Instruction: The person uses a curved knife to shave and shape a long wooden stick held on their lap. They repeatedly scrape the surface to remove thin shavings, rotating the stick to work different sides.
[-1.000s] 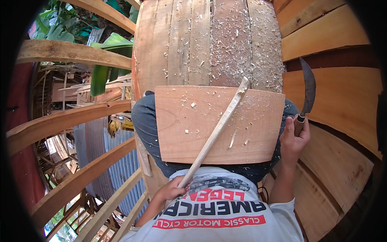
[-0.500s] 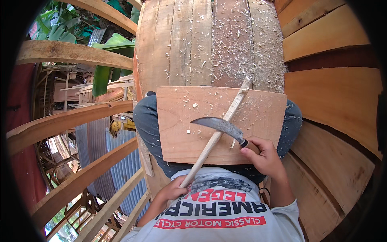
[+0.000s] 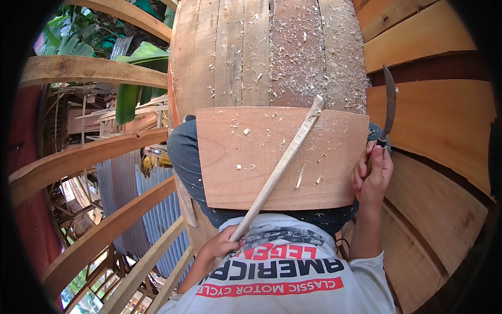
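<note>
A long pale wooden stick (image 3: 280, 168) slants across a flat wooden board (image 3: 238, 186) resting on my lap. Its near end is gripped by my left hand (image 3: 224, 243), close against my shirt; its far end reaches just past the board's far edge. Beyond the board's right edge, my right hand (image 3: 373, 170) is closed around the handle of a curved knife (image 3: 390, 102). The blade points away from me and stands apart from the stick. Most of the handle is hidden by my fingers. Small wood chips (image 3: 246, 131) and a thin shaving (image 3: 300, 176) lie on the board.
Ahead, a plank floor (image 3: 204, 57) carries many curled shavings, densest toward its right side. A slatted wooden wall (image 3: 429, 120) rises close on the right. Wooden rails (image 3: 94, 157) run along the left, with corrugated metal sheets (image 3: 157, 201) and green leaves (image 3: 149, 55) beyond.
My right hand has swung the knife off the stick, out to the right, turning the blade to point away from me. The stick stays in my left hand, nearly unmoved.
</note>
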The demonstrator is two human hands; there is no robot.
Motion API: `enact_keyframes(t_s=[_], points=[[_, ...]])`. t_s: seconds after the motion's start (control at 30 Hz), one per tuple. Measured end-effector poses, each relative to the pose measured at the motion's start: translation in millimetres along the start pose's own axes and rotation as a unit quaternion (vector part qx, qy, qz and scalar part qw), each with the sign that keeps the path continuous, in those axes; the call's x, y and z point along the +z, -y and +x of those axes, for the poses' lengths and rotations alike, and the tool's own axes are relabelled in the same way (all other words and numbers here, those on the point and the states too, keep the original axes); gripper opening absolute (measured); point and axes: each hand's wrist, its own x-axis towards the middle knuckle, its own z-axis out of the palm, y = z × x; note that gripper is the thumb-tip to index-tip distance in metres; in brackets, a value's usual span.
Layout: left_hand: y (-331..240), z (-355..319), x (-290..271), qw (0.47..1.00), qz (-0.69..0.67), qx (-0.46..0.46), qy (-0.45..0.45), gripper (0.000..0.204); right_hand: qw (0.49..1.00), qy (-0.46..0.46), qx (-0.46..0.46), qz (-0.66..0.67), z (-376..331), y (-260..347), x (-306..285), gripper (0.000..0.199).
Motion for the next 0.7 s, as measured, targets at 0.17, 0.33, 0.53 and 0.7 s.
enact_keyframes(t_s=[0.17,0.33,0.53,0.7], points=[[4.0,2.5,-4.4,1.0,-0.008,0.015,0.012,0.03,0.944,0.171,-0.122,-0.255,-8.7,-16.0,14.0,0.02],[3.9,2.1,-6.9,0.999,-0.041,-0.002,0.022,0.037,0.991,0.058,-0.013,-0.117,-2.2,1.0,-3.8,0.019],[-0.9,0.1,-8.2,0.99,-0.127,-0.054,0.016,0.044,0.997,-0.042,0.013,0.062,7.5,2.5,3.6,0.019],[-3.8,3.5,-3.4,0.991,-0.132,-0.01,-0.014,0.05,0.978,0.13,0.025,-0.164,-13.3,8.8,11.7,0.015]])
